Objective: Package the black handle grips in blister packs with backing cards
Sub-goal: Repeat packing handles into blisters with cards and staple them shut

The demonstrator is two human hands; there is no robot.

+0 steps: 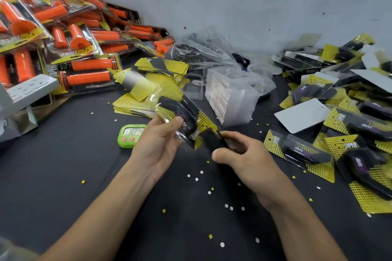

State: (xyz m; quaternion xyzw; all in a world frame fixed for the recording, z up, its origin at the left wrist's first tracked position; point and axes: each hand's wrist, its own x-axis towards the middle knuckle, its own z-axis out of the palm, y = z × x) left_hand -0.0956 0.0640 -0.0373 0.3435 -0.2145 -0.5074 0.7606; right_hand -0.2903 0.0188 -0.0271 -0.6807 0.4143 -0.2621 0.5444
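Note:
My left hand holds a clear blister pack with a yellow-and-black backing card behind it, tilted over the middle of the black table. One black handle grip lies inside the pack. My right hand grips a second black handle grip at the pack's near end, beside my left thumb. Motion blur hides whether this grip is inside the blister.
Finished black-grip packs are piled at the right, orange-grip packs at the left. Loose yellow backing cards and a stack of empty blisters lie behind my hands. A green timer sits near my left wrist. Plastic bags lie against the wall.

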